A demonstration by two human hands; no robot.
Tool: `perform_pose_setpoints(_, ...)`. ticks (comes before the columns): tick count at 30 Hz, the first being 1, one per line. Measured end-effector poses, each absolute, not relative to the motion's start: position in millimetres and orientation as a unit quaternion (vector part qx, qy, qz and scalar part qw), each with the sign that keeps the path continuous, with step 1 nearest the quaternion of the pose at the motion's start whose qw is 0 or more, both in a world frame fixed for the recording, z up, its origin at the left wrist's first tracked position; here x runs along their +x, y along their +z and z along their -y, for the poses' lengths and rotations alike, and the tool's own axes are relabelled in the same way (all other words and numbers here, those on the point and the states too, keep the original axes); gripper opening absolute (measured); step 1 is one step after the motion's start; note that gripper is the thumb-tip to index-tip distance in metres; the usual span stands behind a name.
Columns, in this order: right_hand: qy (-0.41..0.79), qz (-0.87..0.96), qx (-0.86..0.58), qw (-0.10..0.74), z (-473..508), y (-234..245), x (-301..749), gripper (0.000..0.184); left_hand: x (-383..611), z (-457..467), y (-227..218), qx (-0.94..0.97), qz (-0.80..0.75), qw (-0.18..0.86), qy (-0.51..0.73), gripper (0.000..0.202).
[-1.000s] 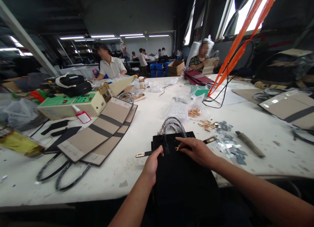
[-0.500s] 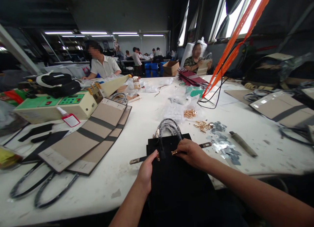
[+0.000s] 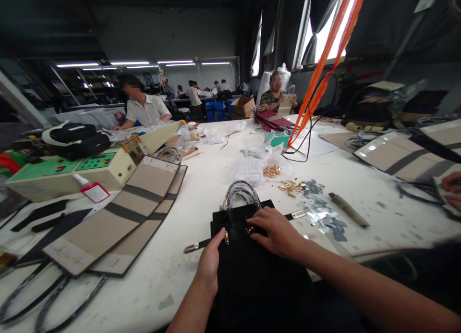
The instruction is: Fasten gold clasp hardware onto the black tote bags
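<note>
A black handbag panel [image 3: 248, 280] lies in front of me, its looped handles [image 3: 240, 188] wrapped in clear plastic. My left hand [image 3: 209, 268] is closed on its left edge, thumb on the front beside a small gold fitting [image 3: 226, 237]. The fingers behind the panel are hidden. My right hand [image 3: 275, 231] rests against the front, its fingers curled around a second gold fitting [image 3: 249, 229], partly covered by them. Straps with gold end plates stick out on both sides, the left strap [image 3: 197, 245] and the right strap [image 3: 296, 215].
Gold fittings [image 3: 290, 188] and grey metal plates [image 3: 326, 220] lie right of the bag, near a dark rod-like tool [image 3: 348, 210]. Beige panels [image 3: 131, 203] and a green-topped machine [image 3: 97, 167] stand left. Orange strands [image 3: 320, 68] hang down. Another person's hand [image 3: 452, 186] shows at right.
The view has turned slightly right and up. My right fingers have shifted over the right gold fitting; my left hand keeps its hold. Another person's hand has appeared at the right edge.
</note>
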State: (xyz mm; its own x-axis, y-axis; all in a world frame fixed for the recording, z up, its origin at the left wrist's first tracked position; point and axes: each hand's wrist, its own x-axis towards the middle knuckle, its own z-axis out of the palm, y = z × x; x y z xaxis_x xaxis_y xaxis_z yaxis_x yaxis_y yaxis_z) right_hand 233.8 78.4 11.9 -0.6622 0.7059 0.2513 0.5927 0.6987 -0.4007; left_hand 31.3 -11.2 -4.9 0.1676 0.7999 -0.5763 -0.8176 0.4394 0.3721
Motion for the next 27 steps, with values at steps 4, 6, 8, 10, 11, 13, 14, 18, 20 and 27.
perform_pose_setpoints(4, 0.032, 0.889, -0.332, 0.315, -44.0, -8.1, 232.8, 0.046, 30.5, 11.4, -6.7, 0.006, -0.342, 0.779, 0.526, 0.052)
perform_pose_setpoints(6, 0.008, 0.891, -0.323, 0.319, -28.0, -21.1, 230.6, 0.043, 30.1, 12.0, -7.3, 0.009, -0.363, 0.772, 0.521, 0.054)
perform_pose_setpoints(8, 0.008, 0.896, -0.334, 0.292, -18.1, -30.5, 227.9, 0.042, 30.5, 12.4, -6.9, 0.01, -0.394, 0.759, 0.518, 0.055)
perform_pose_setpoints(10, 0.02, 0.895, -0.355, 0.268, -14.8, -34.9, 225.9, 0.041, 32.0, 12.5, -5.0, 0.016, -0.41, 0.748, 0.521, 0.055)
perform_pose_setpoints(11, 0.029, 0.894, -0.361, 0.262, -14.9, -35.4, 225.5, 0.042, 33.2, 12.7, -3.6, 0.023, -0.412, 0.746, 0.522, 0.055)
perform_pose_setpoints(13, 0.045, 0.895, -0.363, 0.256, -16.5, -34.4, 225.6, 0.042, 35.6, 14.1, 0.0, 0.048, -0.418, 0.735, 0.532, 0.053)
perform_pose_setpoints(14, 0.052, 0.895, -0.36, 0.256, -17.3, -33.5, 226.2, 0.042, 36.8, 15.7, 1.8, 0.066, -0.43, 0.719, 0.542, 0.052)
perform_pose_setpoints(18, 0.081, 0.891, -0.36, 0.265, -16.9, -31.8, 228.6, 0.043, 40.4, 32.6, 6.8, 0.182, -0.485, 0.609, 0.6, 0.054)
perform_pose_setpoints(20, 0.096, 0.888, -0.363, 0.267, -15.2, -32.8, 228.9, 0.043, 41.9, 48.1, 7.6, 0.249, -0.496, 0.546, 0.628, 0.058)
perform_pose_setpoints(27, 0.107, 0.89, -0.35, 0.271, -11.6, -38.5, 235.1, 0.048, 56.0, 113.9, -19.4, 0.235, -0.473, 0.531, 0.663, 0.082)
